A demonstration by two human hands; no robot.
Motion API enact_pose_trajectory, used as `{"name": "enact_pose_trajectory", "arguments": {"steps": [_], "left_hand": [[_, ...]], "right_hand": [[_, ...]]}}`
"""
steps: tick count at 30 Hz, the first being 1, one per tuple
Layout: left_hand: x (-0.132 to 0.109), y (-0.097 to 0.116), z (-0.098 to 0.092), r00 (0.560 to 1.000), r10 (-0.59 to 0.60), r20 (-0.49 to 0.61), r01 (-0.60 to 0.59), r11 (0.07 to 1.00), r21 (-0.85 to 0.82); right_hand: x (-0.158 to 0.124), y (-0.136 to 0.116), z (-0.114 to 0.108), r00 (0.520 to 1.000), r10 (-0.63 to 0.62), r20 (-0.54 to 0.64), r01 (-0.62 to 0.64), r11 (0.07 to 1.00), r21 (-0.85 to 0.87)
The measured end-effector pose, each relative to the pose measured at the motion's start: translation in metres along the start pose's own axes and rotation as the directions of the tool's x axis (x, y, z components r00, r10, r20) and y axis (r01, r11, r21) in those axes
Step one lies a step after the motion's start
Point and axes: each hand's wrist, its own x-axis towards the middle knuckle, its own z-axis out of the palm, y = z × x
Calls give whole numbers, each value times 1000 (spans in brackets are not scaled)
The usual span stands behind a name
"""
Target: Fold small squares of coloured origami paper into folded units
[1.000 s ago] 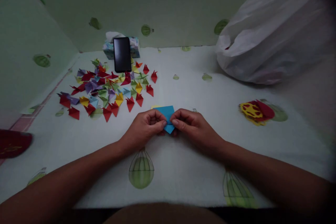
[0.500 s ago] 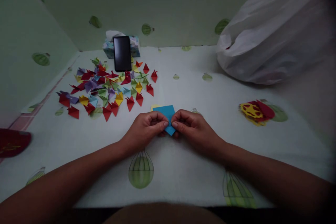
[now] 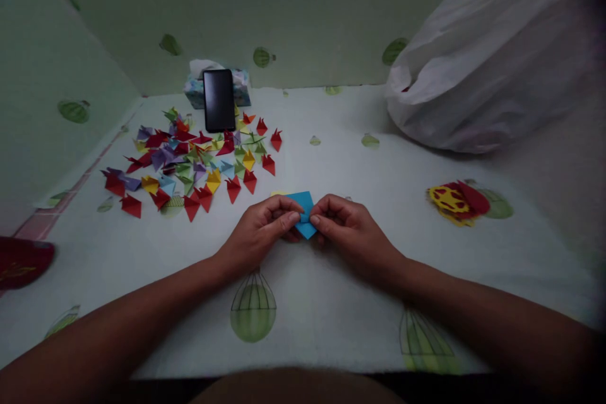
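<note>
Between my two hands is a small blue sheet of folding paper (image 3: pixel 303 203), partly folded, with a pointed lower corner towards me. My left hand (image 3: pixel 267 224) pinches its left edge between thumb and fingers. On the other side my right hand (image 3: pixel 348 224) pinches the right edge, thumb on top. Fingers of both hands hide parts of the paper. A sliver of yellow paper (image 3: pixel 278 193) shows behind the blue sheet's upper left. Farther left lies a spread of folded paper birds (image 3: pixel 203 197) in red, yellow, green, purple and blue.
A dark phone (image 3: pixel 219 101) leans on a tissue box (image 3: pixel 242 87) behind the birds. At the right back stands a large white plastic bag (image 3: pixel 473 76). Yellow and red cut-out pieces (image 3: pixel 452 201) lie at the right. A dark red object (image 3: pixel 23 262) sits at the left edge.
My fingertips have drawn slightly apart, so more of the blue paper's middle shows, with a fold line across it. Both hands still pinch it. The whole view has shifted a little.
</note>
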Motion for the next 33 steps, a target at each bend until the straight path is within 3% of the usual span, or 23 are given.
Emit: {"name": "enact_pose_trajectory", "arguments": {"steps": [4, 13, 33], "left_hand": [[0, -8, 1, 995, 101, 15, -101, 995, -7], [-3, -8, 4, 961, 275, -15, -249, 890, 382], [-7, -7, 5, 972, 222, -73, -177, 904, 388]], "right_hand": [[1, 1, -2, 998, -12, -60, 10, 999, -34], [1, 3, -1, 996, -24, -83, 24, 1000, 2], [0, 4, 2, 995, -16, -97, 22, 998, 59]]}}
